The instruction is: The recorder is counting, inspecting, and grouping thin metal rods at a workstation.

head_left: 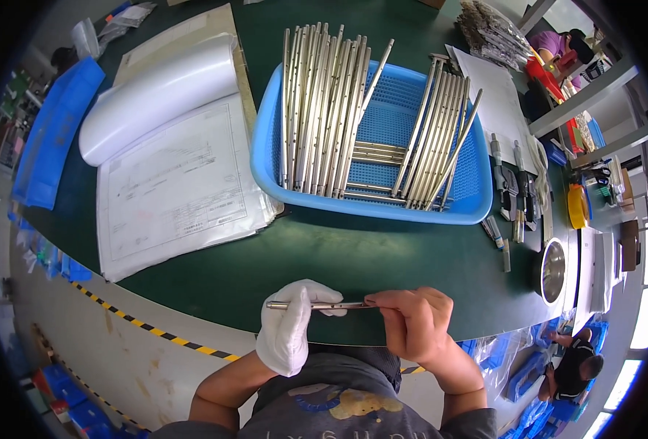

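Note:
A thin silvery metal rod [328, 306] with small dark holes lies level in front of my body, above the near edge of the green table. My left hand [286, 338], in a white glove, is closed round its left part. At the rod's right end my bare right hand [417, 322] pinches it between thumb and fingers. Beyond my hands stands a blue plastic basket [382, 215]. A thick bundle of similar rods [324, 110] leans in its left side, and a smaller group [437, 135] slants in its right side. A few more lie crosswise on the bottom.
Left of the basket lies an open folder of technical drawings [181, 186], with a blue bin [55, 139] beyond it. Micrometers [510, 192] and a steel bowl [553, 271] sit at the right. Two other people [578, 366] are at the far right.

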Demonstrator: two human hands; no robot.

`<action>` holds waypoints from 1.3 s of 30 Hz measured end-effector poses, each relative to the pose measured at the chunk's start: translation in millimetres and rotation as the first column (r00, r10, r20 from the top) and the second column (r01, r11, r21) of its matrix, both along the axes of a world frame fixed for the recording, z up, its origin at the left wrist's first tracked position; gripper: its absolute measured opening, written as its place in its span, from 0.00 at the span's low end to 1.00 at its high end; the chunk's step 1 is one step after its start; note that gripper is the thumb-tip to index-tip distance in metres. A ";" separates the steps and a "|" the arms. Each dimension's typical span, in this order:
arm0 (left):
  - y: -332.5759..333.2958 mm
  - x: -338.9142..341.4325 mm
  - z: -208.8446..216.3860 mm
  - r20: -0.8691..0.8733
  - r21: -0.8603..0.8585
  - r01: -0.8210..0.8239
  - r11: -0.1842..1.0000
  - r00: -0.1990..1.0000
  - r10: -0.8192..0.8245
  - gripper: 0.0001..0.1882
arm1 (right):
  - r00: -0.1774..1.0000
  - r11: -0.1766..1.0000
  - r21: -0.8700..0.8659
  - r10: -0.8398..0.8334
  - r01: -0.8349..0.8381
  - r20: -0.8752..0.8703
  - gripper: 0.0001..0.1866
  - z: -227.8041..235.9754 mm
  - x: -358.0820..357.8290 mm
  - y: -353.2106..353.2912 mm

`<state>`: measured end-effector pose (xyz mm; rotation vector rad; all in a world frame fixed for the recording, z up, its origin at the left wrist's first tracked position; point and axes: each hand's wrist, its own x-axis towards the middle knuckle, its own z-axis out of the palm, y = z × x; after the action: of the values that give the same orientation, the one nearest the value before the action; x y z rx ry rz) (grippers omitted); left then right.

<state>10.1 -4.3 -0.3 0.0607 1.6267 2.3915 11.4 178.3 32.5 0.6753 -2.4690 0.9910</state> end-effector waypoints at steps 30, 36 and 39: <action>-2.7 -0.4 -1.7 -0.044 0.034 0.041 0.999 0.998 -0.040 0.24 | 0.996 0.993 0.108 0.044 -0.052 0.080 0.10 17.2 -11.7 -16.6; -3.9 0.9 -1.4 -0.033 -0.115 0.107 0.988 0.993 -0.111 0.21 | 0.997 1.000 0.013 0.030 -0.029 -0.067 0.10 18.2 -8.9 -8.0; -0.5 1.3 -0.2 -0.010 -0.050 0.083 0.995 0.996 -0.084 0.21 | 0.994 0.991 -0.078 0.103 -0.106 -0.044 0.11 18.4 -10.7 -14.9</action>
<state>11.4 -4.9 -0.4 0.1317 1.6541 2.2920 0.7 163.4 50.9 0.7971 -2.3665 1.0976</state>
